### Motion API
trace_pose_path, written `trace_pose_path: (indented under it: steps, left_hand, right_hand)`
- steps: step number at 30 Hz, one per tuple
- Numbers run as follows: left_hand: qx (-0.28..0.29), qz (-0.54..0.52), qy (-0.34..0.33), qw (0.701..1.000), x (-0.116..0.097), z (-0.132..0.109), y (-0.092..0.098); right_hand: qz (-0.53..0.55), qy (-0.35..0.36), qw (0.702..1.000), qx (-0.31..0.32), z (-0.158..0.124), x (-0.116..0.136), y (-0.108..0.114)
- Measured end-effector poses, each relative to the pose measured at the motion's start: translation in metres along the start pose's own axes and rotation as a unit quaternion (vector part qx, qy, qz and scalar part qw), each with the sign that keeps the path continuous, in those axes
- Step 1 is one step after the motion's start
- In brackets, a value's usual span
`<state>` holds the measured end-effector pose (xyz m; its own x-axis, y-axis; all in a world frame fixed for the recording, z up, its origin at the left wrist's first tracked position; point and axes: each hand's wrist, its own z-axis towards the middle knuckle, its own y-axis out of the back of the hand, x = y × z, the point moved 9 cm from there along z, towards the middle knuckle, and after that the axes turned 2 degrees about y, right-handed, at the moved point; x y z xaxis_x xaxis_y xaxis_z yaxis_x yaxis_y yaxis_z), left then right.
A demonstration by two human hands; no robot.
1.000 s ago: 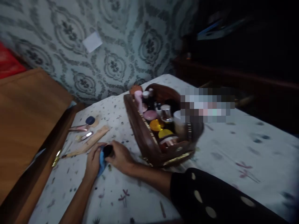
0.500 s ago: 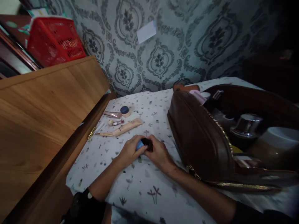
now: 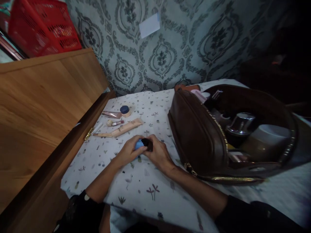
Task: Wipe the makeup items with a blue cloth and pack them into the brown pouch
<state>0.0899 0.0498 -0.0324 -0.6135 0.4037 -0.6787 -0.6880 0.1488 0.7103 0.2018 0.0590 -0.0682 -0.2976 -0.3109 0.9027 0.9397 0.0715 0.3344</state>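
Both hands meet over the table around a small object, blue at one end and dark at the other; its kind I cannot make out. My left hand [image 3: 128,149] is closed on the blue part [image 3: 139,144]. Around the dark brown or black part [image 3: 148,145] the fingers of my right hand [image 3: 159,155] are curled. Whether the two parts are joined is hidden by the fingers. Beyond my left hand lie a beige squeeze tube [image 3: 127,127], a jar with a dark blue lid [image 3: 124,110], a pinkish tube [image 3: 112,114] and a small cosmetic piece [image 3: 115,123].
To the right stands an unzipped brown bag [image 3: 194,132] with a silver-capped container [image 3: 240,124] and a pale-topped jar [image 3: 269,139] inside. A wooden panel [image 3: 48,103] borders the patterned white cloth [image 3: 107,174] on the left. A red basket [image 3: 46,27] is at upper left.
The whole view has shifted slightly, so everything appears a little further left and higher. Both hands keep their hold on the blue and dark object, with little visible change in grip.
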Motion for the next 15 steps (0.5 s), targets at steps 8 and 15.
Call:
trace_pose_path:
  steps: [8, 15]
  left_hand:
    - [0.028, -0.024, -0.051, 0.998, -0.001, -0.001, 0.001]
    - [-0.075, -0.082, -0.017, 0.994, 0.0, -0.001, 0.011]
  right_hand:
    - [0.095, -0.022, 0.995, 0.015, 0.003, -0.007, -0.004]
    - [0.39, -0.112, 0.914, -0.004, 0.005, -0.018, -0.012]
